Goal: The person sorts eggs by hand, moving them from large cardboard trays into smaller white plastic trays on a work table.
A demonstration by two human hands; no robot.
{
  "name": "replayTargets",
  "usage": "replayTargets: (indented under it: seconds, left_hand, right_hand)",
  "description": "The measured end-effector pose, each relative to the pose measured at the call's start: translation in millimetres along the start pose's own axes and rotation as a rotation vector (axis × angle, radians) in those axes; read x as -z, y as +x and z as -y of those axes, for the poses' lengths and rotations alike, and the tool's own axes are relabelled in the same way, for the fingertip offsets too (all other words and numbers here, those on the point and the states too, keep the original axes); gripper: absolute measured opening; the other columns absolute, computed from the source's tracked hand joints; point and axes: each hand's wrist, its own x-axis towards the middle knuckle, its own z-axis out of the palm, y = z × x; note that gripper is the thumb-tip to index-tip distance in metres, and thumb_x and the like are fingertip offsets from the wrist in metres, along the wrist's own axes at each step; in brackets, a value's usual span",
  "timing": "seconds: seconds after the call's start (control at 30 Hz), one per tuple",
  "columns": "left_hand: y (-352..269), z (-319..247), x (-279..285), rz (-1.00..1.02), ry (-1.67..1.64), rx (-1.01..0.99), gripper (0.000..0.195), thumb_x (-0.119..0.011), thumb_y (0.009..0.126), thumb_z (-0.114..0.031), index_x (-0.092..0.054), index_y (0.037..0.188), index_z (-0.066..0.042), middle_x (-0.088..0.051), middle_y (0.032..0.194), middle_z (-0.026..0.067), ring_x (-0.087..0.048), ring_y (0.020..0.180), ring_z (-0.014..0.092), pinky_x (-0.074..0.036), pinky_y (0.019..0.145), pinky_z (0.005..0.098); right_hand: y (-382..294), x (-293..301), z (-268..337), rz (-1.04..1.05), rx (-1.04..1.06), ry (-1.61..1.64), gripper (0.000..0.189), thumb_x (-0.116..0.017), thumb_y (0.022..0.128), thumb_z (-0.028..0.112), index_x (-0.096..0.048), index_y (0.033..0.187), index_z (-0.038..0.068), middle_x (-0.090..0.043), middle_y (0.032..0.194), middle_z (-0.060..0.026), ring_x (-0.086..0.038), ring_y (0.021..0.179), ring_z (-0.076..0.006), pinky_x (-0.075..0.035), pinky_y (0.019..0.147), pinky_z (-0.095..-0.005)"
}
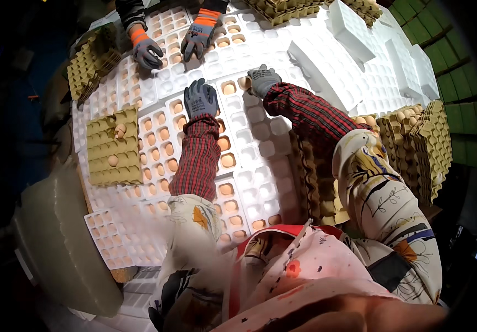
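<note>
My left hand (200, 98), in a grey work glove, rests palm down over a white foam egg tray (185, 137) with brown eggs in its cells. Its fingers point away from me, and whatever lies beneath the palm is hidden. Farther right, my right hand (264, 79), gloved alike, has its fingertips on a brown egg (244, 83) at the far end of another foam tray (235, 108). Beside that egg, another egg (229, 87) sits in a cell. Nearer cells of this tray hold no eggs.
Across the table, another person's gloved hands (147, 54) reach over the trays. A pulp egg tray (113, 166) at left bears a cracked egg (120, 131) and a whole egg (113, 160). Pulp tray stacks (431, 149) stand at right, near upended foam trays (325, 74).
</note>
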Motion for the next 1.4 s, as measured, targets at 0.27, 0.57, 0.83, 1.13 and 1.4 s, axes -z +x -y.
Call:
replayTargets:
  seconds: [0.27, 0.57, 0.83, 1.13, 1.4]
  left_hand:
    - [4.7, -4.6, -8.5, 0.125, -0.025, 0.081, 0.033, -0.05, 0.093, -0.031, -0.066, 0.11, -0.008, -0.058, 0.131, 0.0067, -0.047, 0.127, 0.025, -0.027, 0.114, 0.0441]
    - [9.7, -19.1, -1.6, 0.222, -0.24, 0.117, 0.033, -0.064, 0.089, -0.021, -0.063, 0.118, -0.005, -0.061, 0.126, 0.0144, -0.058, 0.113, 0.029, -0.044, 0.101, 0.0412]
    - [-116.9, -333.7, 158.8, 0.813, -0.992, -0.339, 0.046, -0.072, 0.084, -0.023, -0.059, 0.126, -0.009, -0.061, 0.119, 0.0143, -0.065, 0.095, 0.025, -0.053, 0.083, 0.0357]
    - [-220.5, -449.3, 139.0, 0.791, -0.133, -0.588, 0.042, -0.066, 0.083, -0.039, -0.057, 0.112, -0.01, -0.06, 0.109, 0.0113, -0.064, 0.093, 0.032, -0.052, 0.076, 0.0419]
    - [-190.7, -417.0, 138.8, 0.621, -0.97, -0.043, 0.039, -0.07, 0.082, -0.027, -0.06, 0.116, -0.011, -0.059, 0.114, 0.0135, -0.063, 0.096, 0.032, -0.053, 0.081, 0.0423]
  right_hand:
    - [-20.6, -22.5, -27.9, 0.014, -0.04, -0.088, 0.071, -0.053, 0.09, 0.052, -0.034, 0.145, 0.011, -0.039, 0.142, -0.0176, -0.039, 0.133, -0.036, -0.029, 0.108, -0.0562]
    - [-264.6, 59.3, -213.5, -0.26, 0.36, 1.114, 0.062, -0.07, 0.09, 0.029, -0.046, 0.142, 0.004, -0.059, 0.128, -0.0092, -0.057, 0.107, -0.0148, -0.047, 0.094, -0.0312]
    - [-427.7, -64.5, -336.0, -0.36, 0.286, 0.237, 0.046, -0.077, 0.071, 0.014, -0.064, 0.114, 0.014, -0.062, 0.11, -0.0099, -0.061, 0.099, -0.0313, -0.05, 0.086, -0.0422]
    - [-413.0, -92.5, -367.2, -0.336, 0.315, 0.905, 0.041, -0.075, 0.079, 0.016, -0.058, 0.115, 0.008, -0.061, 0.111, -0.0053, -0.062, 0.1, -0.0223, -0.051, 0.088, -0.0346]
    - [-375.4, -75.4, -362.0, -0.474, 0.519, 0.263, 0.043, -0.077, 0.07, 0.02, -0.062, 0.11, 0.008, -0.061, 0.107, -0.0127, -0.062, 0.093, -0.0326, -0.052, 0.08, -0.0378]
